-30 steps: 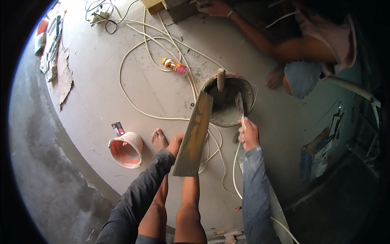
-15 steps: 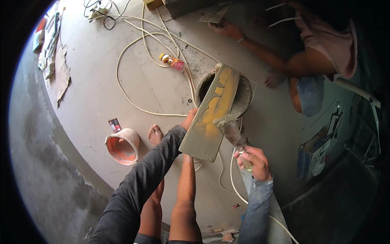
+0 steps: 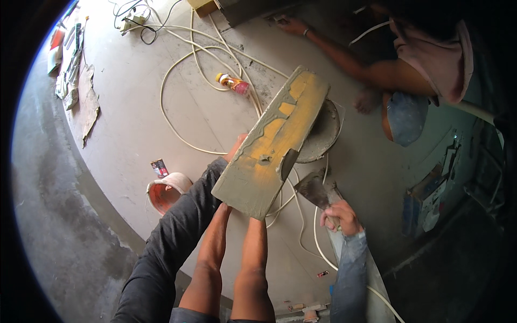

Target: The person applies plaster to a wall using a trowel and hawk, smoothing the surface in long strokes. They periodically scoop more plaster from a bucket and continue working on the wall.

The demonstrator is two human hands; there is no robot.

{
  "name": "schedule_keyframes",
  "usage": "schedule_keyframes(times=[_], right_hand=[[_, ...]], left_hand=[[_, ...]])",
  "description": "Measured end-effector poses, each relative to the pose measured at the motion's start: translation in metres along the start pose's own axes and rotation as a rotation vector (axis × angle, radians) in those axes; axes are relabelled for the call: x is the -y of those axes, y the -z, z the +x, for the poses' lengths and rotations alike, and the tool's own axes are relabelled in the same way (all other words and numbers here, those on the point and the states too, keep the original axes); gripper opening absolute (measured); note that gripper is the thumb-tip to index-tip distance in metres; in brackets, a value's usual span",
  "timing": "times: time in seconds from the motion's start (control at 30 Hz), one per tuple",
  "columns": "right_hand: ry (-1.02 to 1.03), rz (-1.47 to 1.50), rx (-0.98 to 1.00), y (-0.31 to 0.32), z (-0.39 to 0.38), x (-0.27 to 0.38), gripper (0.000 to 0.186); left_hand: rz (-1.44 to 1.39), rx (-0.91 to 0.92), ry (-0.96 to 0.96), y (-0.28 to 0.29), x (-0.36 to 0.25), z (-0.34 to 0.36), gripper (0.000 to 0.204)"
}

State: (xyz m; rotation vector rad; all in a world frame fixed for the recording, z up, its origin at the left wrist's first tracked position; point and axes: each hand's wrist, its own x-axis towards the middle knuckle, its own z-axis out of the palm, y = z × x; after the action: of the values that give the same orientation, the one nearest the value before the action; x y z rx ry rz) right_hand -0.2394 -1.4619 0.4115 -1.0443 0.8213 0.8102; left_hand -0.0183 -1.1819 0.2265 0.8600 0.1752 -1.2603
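My left hand (image 3: 235, 144) grips the long yellow board (image 3: 269, 156) from its left side, fingers mostly hidden beneath it. The board is smeared with grey mortar, with a thicker lump (image 3: 288, 164) on its lower right edge, and lies across my view over a round tub (image 3: 323, 137) of mortar, hiding much of it. My right hand (image 3: 341, 215) is closed on the handle of a wide scraper (image 3: 315, 191), whose dirty blade is just right of the board's lower part, apart from it.
Cables (image 3: 183, 145), a drink bottle (image 3: 232, 84) and a small carton (image 3: 159, 168) lie on the floor. A bucket (image 3: 167, 191) sits at lower left, scraps (image 3: 86, 102) at the far left. A co-worker (image 3: 425, 59) crouches upper right, reaching forward. Loose pieces (image 3: 431, 204) lie at right.
The scraper came out of the tub, passed onto the board, leaving a lump, and is now off it to the right. The board shifted over the tub and now slants more.
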Motion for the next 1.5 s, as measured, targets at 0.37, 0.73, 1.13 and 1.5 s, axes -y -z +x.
schedule_keyframes(times=[0.37,0.73,1.13,1.5], right_hand=[[0.725,-0.827,-0.693,-0.07,0.077,-0.028,0.028],[0.357,-0.611,-0.841,-0.132,-0.043,-0.047,0.023],[0.575,-0.614,-0.877,-0.157,-0.019,0.018,0.034],[0.65,-0.426,-0.961,-0.139,-0.026,0.027,0.031]], left_hand=[[-0.044,-0.127,-0.149,-0.012,0.029,-0.02,0.03],[-0.127,-0.311,-0.195,-0.004,-0.033,-0.022,0.045],[0.337,-0.098,-0.408,-0.077,0.003,-0.055,0.025],[0.347,0.06,-0.159,-0.067,-0.012,-0.068,0.023]])
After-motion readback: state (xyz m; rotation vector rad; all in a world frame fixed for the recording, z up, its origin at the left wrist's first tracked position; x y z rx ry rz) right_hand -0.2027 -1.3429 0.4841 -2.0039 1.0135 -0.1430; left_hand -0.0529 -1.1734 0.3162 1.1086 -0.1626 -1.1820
